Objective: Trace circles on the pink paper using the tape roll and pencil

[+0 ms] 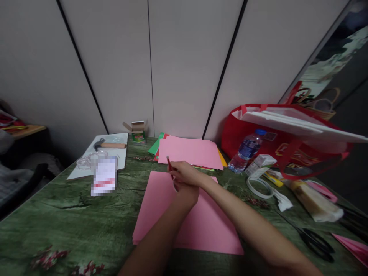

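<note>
Desk [66, 220], green, wood-patterned, carrying the following. One stack of pink sheets [149, 218], lying in the middle, well in from the left edge, short of the far edge. One red pencil [169, 164], above the far-left part of that stack; long axis steep, visible end raised and leaning slightly toward the desk's far-left corner, lower end hidden by the hands. Right hand [184, 172]: fingers closed around the pencil, hence the nearer of the two. Left hand [188, 193]: on the near side of the right, overlapping it in view, wrist bent; fingers concealed, so its grip is not determinable. A pale curved edge shows just below the right fingers, too small to identify. Second pink pile [188, 149]: at the far edge, beyond both hands. Toward the far-right corner: bottle [248, 151], tilted, beside a red bag [234, 132]. Near the right edge: black-handled scissors [314, 242].
</note>
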A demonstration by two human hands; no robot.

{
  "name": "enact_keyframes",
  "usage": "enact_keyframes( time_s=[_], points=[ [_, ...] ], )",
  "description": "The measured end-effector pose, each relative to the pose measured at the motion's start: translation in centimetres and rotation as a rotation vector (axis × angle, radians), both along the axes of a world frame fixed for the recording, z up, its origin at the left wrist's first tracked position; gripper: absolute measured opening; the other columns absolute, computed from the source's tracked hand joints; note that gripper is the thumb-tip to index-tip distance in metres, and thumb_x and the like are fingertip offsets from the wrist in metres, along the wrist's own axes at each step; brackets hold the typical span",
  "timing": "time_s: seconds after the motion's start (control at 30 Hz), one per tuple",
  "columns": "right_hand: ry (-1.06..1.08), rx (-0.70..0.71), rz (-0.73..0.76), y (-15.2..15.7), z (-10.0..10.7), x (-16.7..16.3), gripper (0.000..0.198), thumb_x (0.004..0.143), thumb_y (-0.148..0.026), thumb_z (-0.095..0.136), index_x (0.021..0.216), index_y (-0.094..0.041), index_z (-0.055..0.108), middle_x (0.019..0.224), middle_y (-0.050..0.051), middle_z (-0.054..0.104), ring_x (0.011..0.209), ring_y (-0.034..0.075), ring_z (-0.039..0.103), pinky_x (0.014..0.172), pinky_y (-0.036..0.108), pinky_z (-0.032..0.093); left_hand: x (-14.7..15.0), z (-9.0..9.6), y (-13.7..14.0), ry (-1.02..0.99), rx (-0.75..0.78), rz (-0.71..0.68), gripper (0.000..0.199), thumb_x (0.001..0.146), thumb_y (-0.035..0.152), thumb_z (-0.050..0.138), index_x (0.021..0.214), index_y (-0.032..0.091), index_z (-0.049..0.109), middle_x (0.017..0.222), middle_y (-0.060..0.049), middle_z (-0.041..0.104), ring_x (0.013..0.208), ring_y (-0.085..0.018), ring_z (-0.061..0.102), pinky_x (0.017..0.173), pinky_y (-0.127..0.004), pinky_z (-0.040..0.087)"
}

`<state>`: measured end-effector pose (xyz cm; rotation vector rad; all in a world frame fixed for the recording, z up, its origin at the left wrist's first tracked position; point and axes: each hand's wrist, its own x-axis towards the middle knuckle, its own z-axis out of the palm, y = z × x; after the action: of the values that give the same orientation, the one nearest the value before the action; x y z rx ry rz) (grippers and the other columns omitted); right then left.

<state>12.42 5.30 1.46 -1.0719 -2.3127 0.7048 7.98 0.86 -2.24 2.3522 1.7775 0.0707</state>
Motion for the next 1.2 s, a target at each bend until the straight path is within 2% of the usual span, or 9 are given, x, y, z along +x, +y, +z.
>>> enact_keyframes(
  time_s=[0.1,0.2,0.4,0.53,0.63,0.77,0.93,1.1,1.2],
  points=[
    [0.241,0.054,-0.167,0.3,-0.6,2.1,0.003,0.082,-0.020,0.052,0.082,-0.019,0.054,0.070,-0.001,0.060,0.062,0.013,0.055,0.060,0.023,0.041,-0.7,1.0,-0.4,0.073,0.000,-0.062,0.031,0.081,0.005,0.044,0.106,0.002,0.062,0.106,-0.026,0.059,0.102,-0.037,0.054,0.074,-0.045,0.046],
    [0.553,0.031,-0.448,-0.2,-1.6,5.5,0.019,0.078,-0.037,0.058,0.080,-0.020,0.052,0.066,-0.001,0.059,0.062,0.014,0.057,0.058,0.025,0.043,-2.2,1.8,-0.1,0.082,0.029,-0.171,0.029,0.082,0.009,0.047,0.107,0.009,0.062,0.111,-0.020,0.058,0.106,-0.034,0.052,0.080,-0.044,0.044],
    [1.057,-0.282,-0.875,-4.3,-5.3,12.3,0.036,0.057,-0.045,0.076,0.064,-0.018,0.054,0.052,-0.005,0.057,0.053,0.012,0.057,0.053,0.022,0.045,-4.9,1.8,1.6,0.019,0.068,-0.313,0.046,0.069,0.025,0.072,0.112,0.017,0.059,0.109,-0.013,0.058,0.104,-0.031,0.050,0.083,-0.038,0.042],
    [1.227,-0.446,-0.808,-7.0,-7.3,14.0,0.034,0.056,-0.041,0.080,0.063,-0.017,0.057,0.055,-0.003,0.062,0.059,0.014,0.064,0.063,0.027,0.052,-6.1,0.8,2.2,-0.057,0.091,-0.364,0.052,0.070,0.032,0.073,0.117,0.019,0.055,0.111,-0.011,0.057,0.103,-0.028,0.048,0.085,-0.037,0.040],
    [1.253,-0.426,-0.753,-7.7,-8.3,14.1,0.035,0.055,-0.042,0.081,0.060,-0.016,0.059,0.053,0.000,0.062,0.059,0.016,0.065,0.068,0.029,0.053,-7.1,0.0,2.2,-0.176,0.101,-0.408,0.047,0.069,0.038,0.073,0.110,0.019,0.059,0.109,-0.009,0.058,0.102,-0.027,0.047,0.087,-0.037,0.039],
    [1.246,-0.400,-0.755,-7.6,-9.0,14.0,0.037,0.054,-0.046,0.081,0.057,-0.015,0.060,0.054,0.001,0.064,0.062,0.018,0.067,0.072,0.030,0.052,-7.9,-1.1,2.2,-0.314,0.082,-0.389,0.069,0.059,0.038,0.080,0.120,0.019,0.054,0.121,-0.010,0.052,0.108,-0.028,0.045,0.093,-0.039,0.038],
    [1.278,-0.422,-0.730,-7.6,-8.9,14.0,0.036,0.055,-0.045,0.081,0.058,-0.015,0.060,0.054,0.002,0.064,0.064,0.019,0.068,0.074,0.029,0.052,-8.4,-2.3,3.1,-0.438,0.099,-0.361,0.075,0.060,0.034,0.078,0.127,0.019,0.047,0.124,-0.010,0.053,0.113,-0.028,0.047,0.097,-0.042,0.036],
    [1.379,-0.448,-0.718,-7.5,-9.1,14.3,0.032,0.059,-0.039,0.080,0.056,-0.016,0.058,0.053,0.002,0.064,0.067,0.021,0.070,0.075,0.032,0.054,-8.0,-1.9,4.0,-0.822,0.091,-0.230,0.079,0.064,0.030,0.073,0.133,0.016,0.035,0.132,-0.011,0.048,0.120,-0.024,0.047,0.100,-0.036,0.037],
    [1.439,-0.470,-0.743,-7.4,-9.3,14.5,0.028,0.066,-0.035,0.076,0.059,-0.016,0.058,0.053,0.001,0.065,0.065,0.019,0.069,0.074,0.031,0.055,-6.1,-1.2,3.5,-0.846,0.091,-0.233,0.091,0.060,0.030,0.077,0.136,0.017,0.031,0.137,-0.012,0.043,0.124,-0.025,0.043,0.103,-0.038,0.035]
  ],
)
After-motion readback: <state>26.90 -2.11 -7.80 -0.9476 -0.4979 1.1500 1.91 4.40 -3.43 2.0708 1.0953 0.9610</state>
